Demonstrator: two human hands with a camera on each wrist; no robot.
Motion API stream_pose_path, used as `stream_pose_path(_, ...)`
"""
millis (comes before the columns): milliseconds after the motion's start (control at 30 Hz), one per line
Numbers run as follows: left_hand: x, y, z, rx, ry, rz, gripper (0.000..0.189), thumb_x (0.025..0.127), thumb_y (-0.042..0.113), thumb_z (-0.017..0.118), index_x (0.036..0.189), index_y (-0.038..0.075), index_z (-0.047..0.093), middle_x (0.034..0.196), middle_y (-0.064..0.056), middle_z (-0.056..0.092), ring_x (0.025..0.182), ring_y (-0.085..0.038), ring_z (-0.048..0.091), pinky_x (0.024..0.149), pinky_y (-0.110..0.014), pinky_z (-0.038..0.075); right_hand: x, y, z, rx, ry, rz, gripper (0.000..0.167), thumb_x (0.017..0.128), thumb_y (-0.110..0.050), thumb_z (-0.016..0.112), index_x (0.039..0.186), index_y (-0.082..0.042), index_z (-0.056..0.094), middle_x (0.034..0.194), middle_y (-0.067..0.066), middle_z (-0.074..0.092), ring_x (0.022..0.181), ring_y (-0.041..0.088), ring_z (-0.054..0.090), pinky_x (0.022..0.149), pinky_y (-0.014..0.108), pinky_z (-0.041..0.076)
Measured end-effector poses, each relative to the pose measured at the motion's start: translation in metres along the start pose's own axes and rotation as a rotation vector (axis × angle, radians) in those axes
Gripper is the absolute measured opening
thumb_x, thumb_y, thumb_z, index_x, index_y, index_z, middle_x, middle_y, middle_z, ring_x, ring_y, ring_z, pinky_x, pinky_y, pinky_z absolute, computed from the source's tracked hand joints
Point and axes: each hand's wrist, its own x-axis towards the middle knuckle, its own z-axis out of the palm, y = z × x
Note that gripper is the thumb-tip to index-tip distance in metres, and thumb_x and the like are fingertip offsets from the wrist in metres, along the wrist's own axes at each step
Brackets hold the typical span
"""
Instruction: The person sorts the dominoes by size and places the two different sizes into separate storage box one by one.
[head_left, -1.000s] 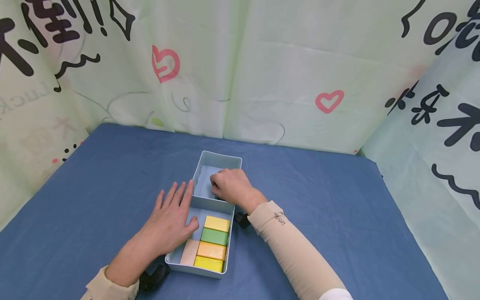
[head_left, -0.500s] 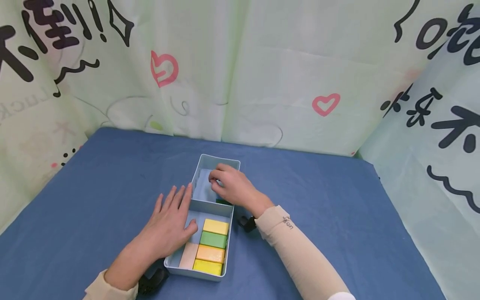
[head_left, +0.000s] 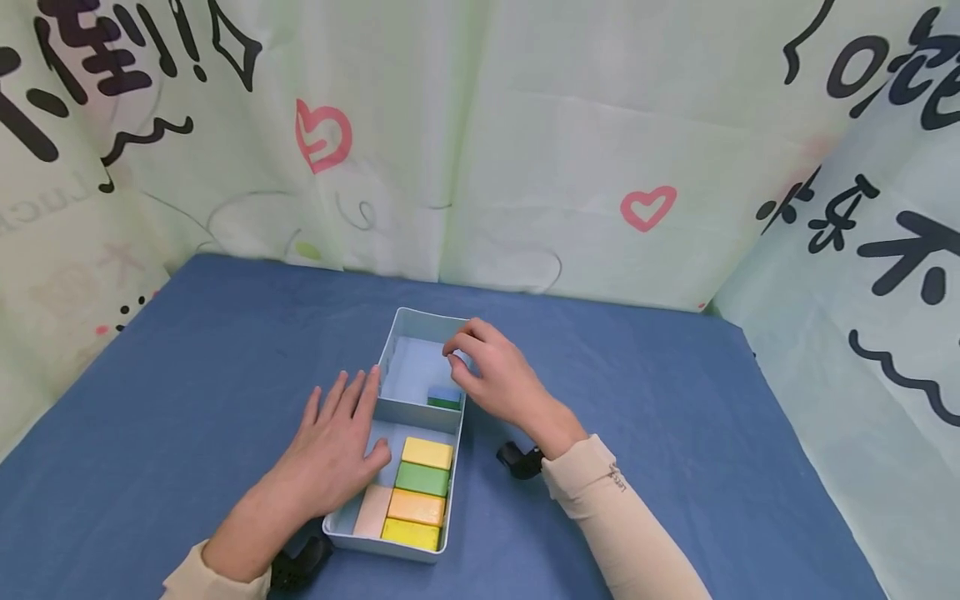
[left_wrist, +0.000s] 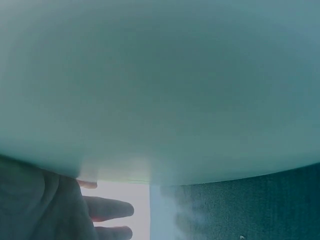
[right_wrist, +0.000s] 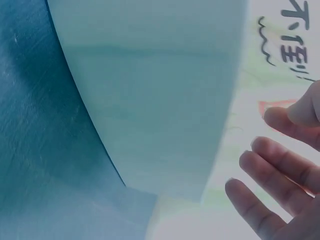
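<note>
A light-blue box [head_left: 384, 550] with two compartments sits on the table in the head view. Its near compartment holds a pale yellow block [head_left: 427, 452], a green block [head_left: 422, 478], an orange block [head_left: 416, 507], a bright yellow block [head_left: 411, 533] and a pale pink block [head_left: 372, 511]. In the far compartment, a small blue-and-green block [head_left: 444, 397] lies in the near right corner. My left hand [head_left: 330, 458] lies along the box's left side, fingers straight. Over the far compartment's right rim hovers my right hand [head_left: 502, 375], fingers loosely bent, holding nothing visible.
A blue cloth [head_left: 637, 433] covers the table. Pale printed curtains [head_left: 540, 150] enclose the back and sides. Black wrist cameras [head_left: 520, 460] sit at both wrists. The box wall [left_wrist: 160, 100] fills most of the left wrist view.
My right hand has lifted from the far compartment's near right corner and shifted right, its fingers loosening. The blue-and-green block there has come into view. My left hand stays in place.
</note>
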Motion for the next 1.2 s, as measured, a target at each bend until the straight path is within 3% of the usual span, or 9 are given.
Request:
stream_pose_path(833, -0.002, -0.001, -0.001, 0.005, 0.005, 0.016, 0.079, 0.096, 0.032, 0.051, 0.159, 0.005, 0.013, 0.161, -0.024, 0.026, 0.151, -0.046, 0.016, 0.117, -0.069, 0.012, -0.053, -0.002, -0.037, -0.045, 0.099, 0.06, 0.014, 0.092, -0.008, 0.065, 0.104, -0.012, 0.071, 0.109, 0.004, 0.06, 0.098, 0.019, 0.058, 0.076, 0.034, 0.052)
stream_pose_path(1200, -0.002, -0.001, -0.001, 0.0, -0.001, 0.015, 0.079, 0.096, 0.032, 0.05, 0.159, 0.005, 0.012, 0.161, -0.025, 0.025, 0.151, -0.047, 0.015, 0.117, -0.069, 0.011, -0.085, 0.001, -0.047, -0.052, 0.107, 0.155, 0.016, 0.092, -0.008, 0.065, 0.107, -0.014, 0.07, 0.112, 0.001, 0.059, 0.099, 0.016, 0.057, 0.076, 0.033, 0.051)
